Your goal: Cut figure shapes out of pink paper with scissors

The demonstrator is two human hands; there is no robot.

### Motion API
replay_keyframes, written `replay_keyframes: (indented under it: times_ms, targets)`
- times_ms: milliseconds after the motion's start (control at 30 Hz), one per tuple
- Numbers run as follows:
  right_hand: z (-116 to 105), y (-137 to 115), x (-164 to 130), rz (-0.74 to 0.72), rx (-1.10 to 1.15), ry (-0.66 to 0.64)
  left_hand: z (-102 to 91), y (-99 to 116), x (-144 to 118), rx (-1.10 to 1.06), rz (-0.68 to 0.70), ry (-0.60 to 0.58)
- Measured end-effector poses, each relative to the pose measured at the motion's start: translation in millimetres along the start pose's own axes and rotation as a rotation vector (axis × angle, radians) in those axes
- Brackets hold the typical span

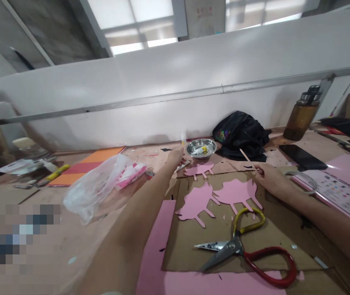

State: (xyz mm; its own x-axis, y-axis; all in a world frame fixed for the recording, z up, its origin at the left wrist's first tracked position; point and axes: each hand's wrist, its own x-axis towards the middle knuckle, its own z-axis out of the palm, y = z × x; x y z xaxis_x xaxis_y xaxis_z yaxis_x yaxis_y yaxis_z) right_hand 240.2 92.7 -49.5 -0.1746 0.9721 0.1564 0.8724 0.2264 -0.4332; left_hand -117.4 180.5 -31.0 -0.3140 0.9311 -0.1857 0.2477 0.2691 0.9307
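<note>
My right hand (263, 177) is closed around a thin pinkish stick (247, 158), which points up and left. My left hand (176, 159) is stretched forward beside the metal bowl (201, 155), near a small white bottle (183, 137); its fingers are too small and blurred to read. Between my arms, two larger pink paper animal cutouts (197, 201) lie on a cardboard sheet (193, 254), and a smaller pink cutout (199, 169) lies at its far edge. Large scissors (238, 243) with one yellow and one red handle rest on the cardboard, blades apart.
A clear plastic bag (96, 186) and orange paper (101, 155) lie left. A black cloth bag (242, 135), an amber bottle (302, 116), a phone (303, 157) and a tape ring (311, 186) are right. A white partition (150, 98) stands behind; pink paper (158, 241) lies under the cardboard.
</note>
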Motion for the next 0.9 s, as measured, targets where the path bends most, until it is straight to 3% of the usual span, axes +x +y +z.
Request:
replay_keyframes:
  times_ms: [233, 633, 767, 900]
  targets:
    - [0.6, 15.8, 3.7, 0.078, 0.112, 0.214, -27.6, 6.7, -34.7, -0.023, 0.132, -0.052]
    - [-19.7, 2.9, 0.5, 0.054, 0.147, 0.171, -24.7, 6.1, -129.6, 0.036, 0.322, -0.256]
    - [-33.6, 7.7, 4.5, 0.124, 0.153, 0.227, -26.4, 10.0, -150.7, 0.071, 0.361, -0.217]
    - [-41.6, 21.3, 9.5, 0.171, 0.119, 0.288, -21.7, 7.6, -143.7, 0.217, 0.365, -0.058]
